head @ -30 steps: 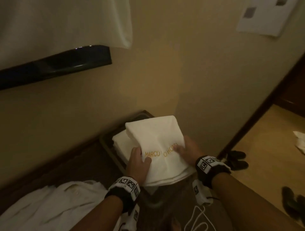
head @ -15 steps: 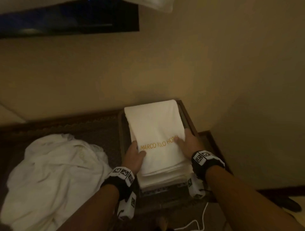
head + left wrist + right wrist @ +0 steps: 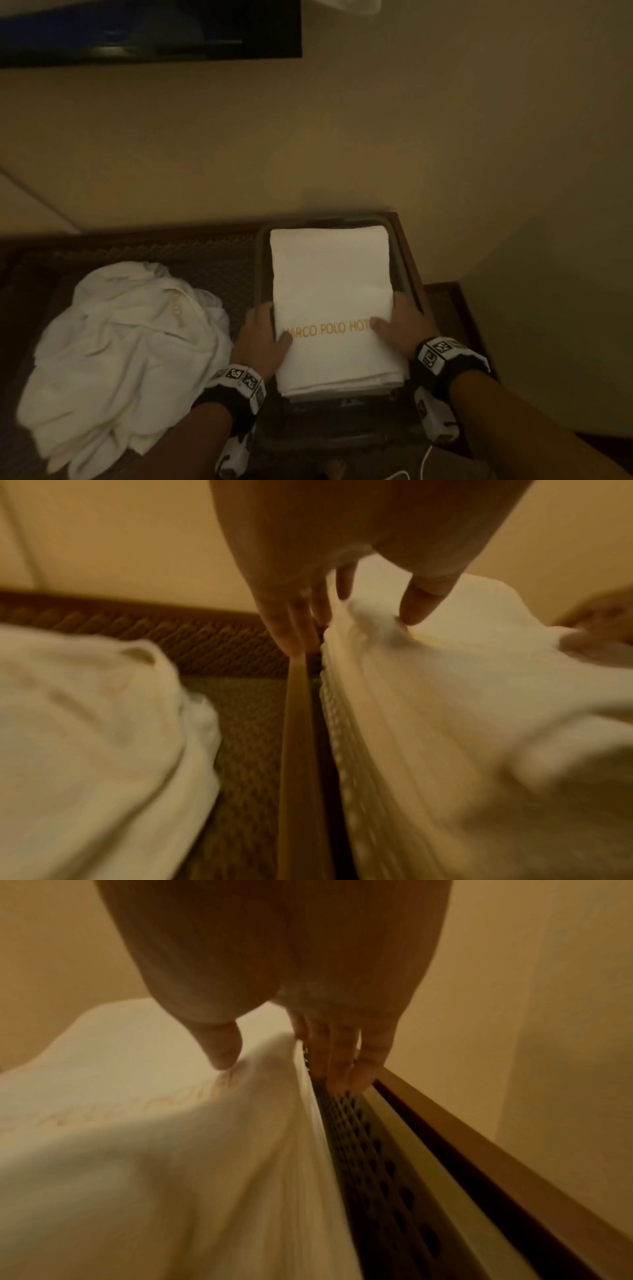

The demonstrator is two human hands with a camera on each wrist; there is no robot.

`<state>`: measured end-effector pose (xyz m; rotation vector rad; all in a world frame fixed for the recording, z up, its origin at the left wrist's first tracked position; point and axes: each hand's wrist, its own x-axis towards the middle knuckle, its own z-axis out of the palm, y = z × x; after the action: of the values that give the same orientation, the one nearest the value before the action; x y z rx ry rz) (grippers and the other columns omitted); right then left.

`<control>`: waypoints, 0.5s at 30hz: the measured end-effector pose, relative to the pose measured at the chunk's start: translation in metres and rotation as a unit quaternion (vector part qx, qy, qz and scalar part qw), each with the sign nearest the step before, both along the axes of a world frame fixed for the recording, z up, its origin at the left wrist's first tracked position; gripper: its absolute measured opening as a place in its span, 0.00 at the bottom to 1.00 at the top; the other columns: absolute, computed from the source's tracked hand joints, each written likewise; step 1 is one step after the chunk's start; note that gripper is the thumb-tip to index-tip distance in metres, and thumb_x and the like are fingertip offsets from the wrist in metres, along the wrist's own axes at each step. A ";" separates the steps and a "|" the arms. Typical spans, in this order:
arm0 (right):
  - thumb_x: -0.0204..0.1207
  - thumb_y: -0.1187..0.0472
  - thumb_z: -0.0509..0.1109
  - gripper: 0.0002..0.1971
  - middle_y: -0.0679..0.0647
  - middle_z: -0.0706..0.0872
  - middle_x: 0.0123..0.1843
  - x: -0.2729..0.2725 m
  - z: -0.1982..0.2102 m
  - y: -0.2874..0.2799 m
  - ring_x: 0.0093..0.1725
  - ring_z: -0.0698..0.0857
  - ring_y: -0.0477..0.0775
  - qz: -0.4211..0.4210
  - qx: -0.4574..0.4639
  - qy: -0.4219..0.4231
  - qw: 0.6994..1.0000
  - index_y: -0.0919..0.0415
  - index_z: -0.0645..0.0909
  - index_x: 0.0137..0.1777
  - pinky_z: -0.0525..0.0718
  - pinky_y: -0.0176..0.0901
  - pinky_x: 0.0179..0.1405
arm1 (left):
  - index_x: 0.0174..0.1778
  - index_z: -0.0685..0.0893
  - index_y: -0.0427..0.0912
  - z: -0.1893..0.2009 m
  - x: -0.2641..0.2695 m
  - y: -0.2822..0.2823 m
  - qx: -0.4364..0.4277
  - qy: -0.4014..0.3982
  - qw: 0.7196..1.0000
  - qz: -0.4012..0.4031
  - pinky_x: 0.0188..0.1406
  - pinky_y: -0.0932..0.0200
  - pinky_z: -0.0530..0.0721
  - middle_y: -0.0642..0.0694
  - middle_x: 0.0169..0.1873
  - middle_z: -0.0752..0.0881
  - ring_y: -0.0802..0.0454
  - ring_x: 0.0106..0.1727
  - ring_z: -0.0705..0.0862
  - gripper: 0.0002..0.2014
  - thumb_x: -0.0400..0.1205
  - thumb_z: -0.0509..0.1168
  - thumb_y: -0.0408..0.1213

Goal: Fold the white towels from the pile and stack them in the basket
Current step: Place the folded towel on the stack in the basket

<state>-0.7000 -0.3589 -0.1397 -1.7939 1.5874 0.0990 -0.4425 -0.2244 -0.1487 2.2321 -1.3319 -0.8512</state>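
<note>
Both grips pinch the folded towel (image 3: 334,308), left hand (image 3: 260,337) and right hand (image 3: 404,329), thumbs on top, fingers down the basket (image 3: 409,274) walls; pulling out carelessly may rumple the stack

A dark framed panel (image 3: 147,31) is mounted on the beige wall (image 3: 342,137) at eleven o'clock. A white cable (image 3: 424,460) is seen at five o'clock.
</note>
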 end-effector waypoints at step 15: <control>0.79 0.30 0.51 0.39 0.54 0.31 0.86 0.068 -0.011 -0.101 0.86 0.39 0.61 0.287 -0.069 0.158 0.942 0.36 0.33 0.83 0.49 0.65 0.83 | 0.84 0.31 0.61 -0.007 0.046 -0.140 0.169 -0.228 0.924 -0.256 0.84 0.38 0.51 0.51 0.86 0.34 0.46 0.87 0.43 0.41 0.84 0.50 0.66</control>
<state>-0.6319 -0.4596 -0.1510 -2.4019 1.2434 0.5873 -0.3965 -0.3646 -0.1555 2.4813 -2.2039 -0.7967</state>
